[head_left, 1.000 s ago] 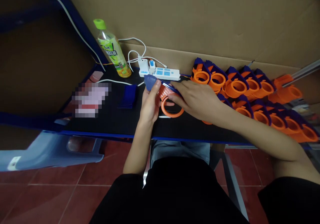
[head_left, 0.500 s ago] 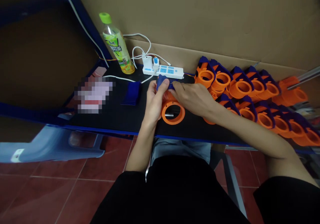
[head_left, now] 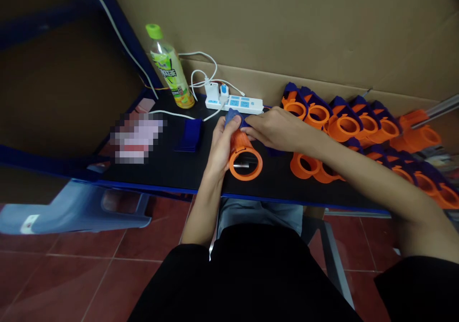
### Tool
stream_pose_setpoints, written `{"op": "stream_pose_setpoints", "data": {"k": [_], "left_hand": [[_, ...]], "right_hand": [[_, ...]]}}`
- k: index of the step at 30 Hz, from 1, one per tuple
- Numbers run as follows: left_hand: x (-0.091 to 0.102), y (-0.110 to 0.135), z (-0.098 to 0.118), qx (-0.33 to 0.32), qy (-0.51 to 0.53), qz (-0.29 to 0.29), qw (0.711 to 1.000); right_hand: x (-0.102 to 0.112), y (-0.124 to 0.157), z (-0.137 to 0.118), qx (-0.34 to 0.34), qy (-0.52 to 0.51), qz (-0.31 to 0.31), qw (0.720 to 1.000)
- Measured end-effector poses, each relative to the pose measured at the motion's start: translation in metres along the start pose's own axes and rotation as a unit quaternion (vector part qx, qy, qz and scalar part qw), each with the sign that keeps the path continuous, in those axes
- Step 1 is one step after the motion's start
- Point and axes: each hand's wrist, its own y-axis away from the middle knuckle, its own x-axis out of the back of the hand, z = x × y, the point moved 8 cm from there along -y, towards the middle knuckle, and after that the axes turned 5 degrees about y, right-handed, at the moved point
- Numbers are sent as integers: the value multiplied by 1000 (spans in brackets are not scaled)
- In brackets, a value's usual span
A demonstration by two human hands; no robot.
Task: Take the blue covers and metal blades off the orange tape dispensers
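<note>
My left hand (head_left: 219, 147) is wrapped round an orange plastic part (head_left: 240, 141) with a round ring at its near end, the thumb pressing on top. A dark blue piece (head_left: 231, 115) covers the far end of this part. My right hand (head_left: 278, 128) pinches the right edge of the blue piece, its fingers bent and touching it; the fingertips are partly hidden. Through the ring, a small silvery rod shows. A flat stack of dark blue pieces (head_left: 190, 135) lies on the black table to the left of my hands.
Several similar orange and blue parts (head_left: 335, 129) stand in rows at the right, some behind my right forearm. A white power strip (head_left: 253, 104) with cables and a green-capped bottle (head_left: 174, 80) stand along the cardboard wall (head_left: 287, 35). A blue-grey stool (head_left: 71, 207) is at left.
My right hand has shifted slightly and its forearm has lifted, uncovering orange rings beneath. The held part has tilted a little, showing more of its orange body.
</note>
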Motion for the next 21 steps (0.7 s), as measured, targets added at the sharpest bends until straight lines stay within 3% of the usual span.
{"op": "stream_pose_setpoints", "data": {"k": [6,13,21], "left_hand": [[3,0,2,-8,-15,8,1000],[3,0,1,-19,-20,18,999],[3,6,18,-77,-31,41,996]], "right_hand": [[2,-3,0,44,-26,23,998],[6,-3,1,45,-47,27,998],[14,-14,40,-34,-63,62,995]]}}
